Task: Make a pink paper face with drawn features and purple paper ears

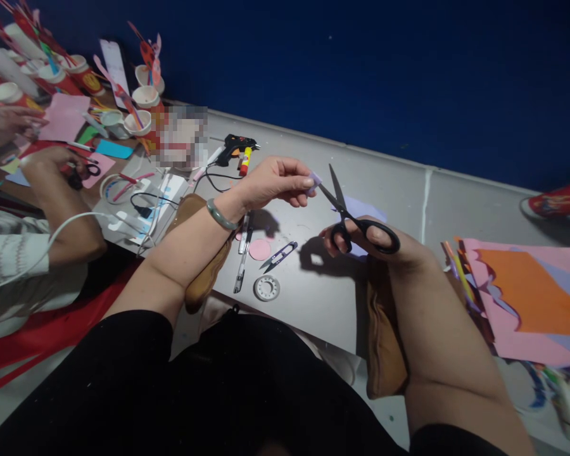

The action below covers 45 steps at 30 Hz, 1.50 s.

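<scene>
Holding: left hand (276, 183) one purple scrap (316, 179), right hand (363, 239) one black scissors (345, 213).

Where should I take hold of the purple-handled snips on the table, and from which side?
Probably by the handle, from the right: the snips lie with handle up-right in the picture, blades pointing down-left. The right hand, on that side, holds scissors.

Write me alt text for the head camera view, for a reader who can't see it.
A person's right hand holds black scissors, blades open, close to a small piece of purple paper pinched in the left hand. Below, thread snips, a roll of tape and a pink disc lie on a pale table.
</scene>
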Motion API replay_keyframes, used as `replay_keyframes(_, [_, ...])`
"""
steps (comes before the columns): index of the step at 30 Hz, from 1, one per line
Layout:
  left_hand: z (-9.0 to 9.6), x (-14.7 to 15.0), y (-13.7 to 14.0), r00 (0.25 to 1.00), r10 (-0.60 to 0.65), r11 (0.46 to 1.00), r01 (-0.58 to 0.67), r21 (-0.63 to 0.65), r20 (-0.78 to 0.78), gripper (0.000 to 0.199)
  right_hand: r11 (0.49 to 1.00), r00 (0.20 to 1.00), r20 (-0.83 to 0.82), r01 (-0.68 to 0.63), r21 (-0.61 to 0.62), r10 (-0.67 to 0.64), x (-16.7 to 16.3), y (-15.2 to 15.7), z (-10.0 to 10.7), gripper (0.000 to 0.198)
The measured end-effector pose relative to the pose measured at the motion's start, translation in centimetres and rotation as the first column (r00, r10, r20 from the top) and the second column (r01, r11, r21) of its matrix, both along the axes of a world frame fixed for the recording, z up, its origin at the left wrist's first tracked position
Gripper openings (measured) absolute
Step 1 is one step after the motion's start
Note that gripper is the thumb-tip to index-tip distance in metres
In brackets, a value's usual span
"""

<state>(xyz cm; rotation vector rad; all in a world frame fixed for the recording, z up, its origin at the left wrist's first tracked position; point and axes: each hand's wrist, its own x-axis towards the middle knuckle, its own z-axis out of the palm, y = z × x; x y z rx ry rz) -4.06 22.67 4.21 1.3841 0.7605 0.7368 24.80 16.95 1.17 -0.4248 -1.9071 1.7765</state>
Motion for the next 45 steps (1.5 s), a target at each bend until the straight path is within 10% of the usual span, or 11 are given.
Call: replay_keyframes(45, [-0.8,0.6,-0.1,0.993,0.109,0.99,-0.111,0.082,0.037,0.058,0.986,0.984,0.064,0.163,0.024,-0.164,0.7,-0.3,0.0,0.063])
